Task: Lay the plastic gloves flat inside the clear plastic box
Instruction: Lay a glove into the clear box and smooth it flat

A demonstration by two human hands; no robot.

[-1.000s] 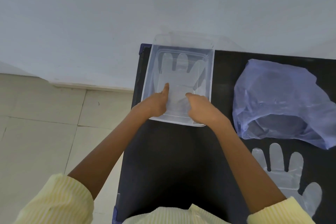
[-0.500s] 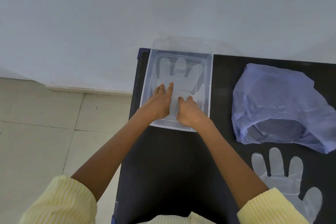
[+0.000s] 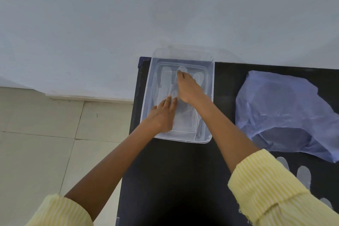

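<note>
A clear plastic box (image 3: 211,97) stands at the far left of a black table. A clear plastic glove (image 3: 166,80) lies flat inside it, fingers pointing to the wall. My left hand (image 3: 162,113) rests flat on the glove's cuff end, fingers apart. My right hand (image 3: 187,88) reaches farther in, its fingertips pressing on the glove's middle finger. Neither hand holds anything. A second clear glove (image 3: 303,175) lies on the table at the lower right, partly behind my right sleeve.
A crumpled blue plastic bag (image 3: 286,112) sits on the black table (image 3: 176,180) right of the box. A white wall runs just behind the box. The table's left edge drops to a tiled floor (image 3: 45,143).
My right hand has slid from the glove's palm up toward its fingertips. My left hand stays pressing near the cuff. The view has shifted slightly.
</note>
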